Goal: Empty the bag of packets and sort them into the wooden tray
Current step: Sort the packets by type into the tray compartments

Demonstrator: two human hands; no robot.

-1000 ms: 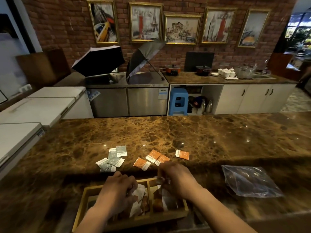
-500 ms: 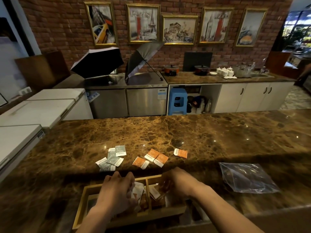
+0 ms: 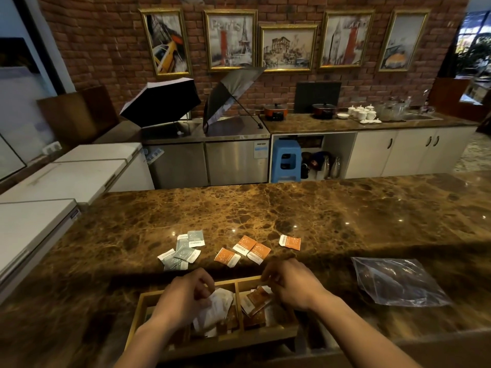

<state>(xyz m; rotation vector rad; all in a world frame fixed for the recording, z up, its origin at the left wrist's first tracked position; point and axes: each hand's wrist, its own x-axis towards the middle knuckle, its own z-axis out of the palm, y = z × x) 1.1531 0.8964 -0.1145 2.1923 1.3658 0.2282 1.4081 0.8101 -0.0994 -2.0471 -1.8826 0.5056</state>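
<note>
A wooden tray (image 3: pixel 138 312) with compartments sits at the counter's near edge. My left hand (image 3: pixel 186 296) is over its middle compartment, fingers pinched on a white packet (image 3: pixel 219 305) atop other packets. My right hand (image 3: pixel 291 284) hovers over the right compartment, fingers loosely curled, nothing seen in them. Orange packets (image 3: pixel 256 300) lie tilted below it. Beyond the tray, several grey packets (image 3: pixel 183 252) lie left on the counter and several orange packets (image 3: pixel 245 251) to the right. The clear plastic bag (image 3: pixel 398 284) lies flat at right.
The brown marble counter (image 3: pixel 332 216) stretches wide beyond the packets. White chest freezers (image 3: pixel 39 208) stand to the left. Behind are steel units with two open umbrellas (image 3: pixel 164 102), a blue stool (image 3: pixel 287 160) and white cabinets.
My right hand dipped into the right compartment, left orange packets there and has risen slightly. My left hand stays over the middle compartment on the white packets.
</note>
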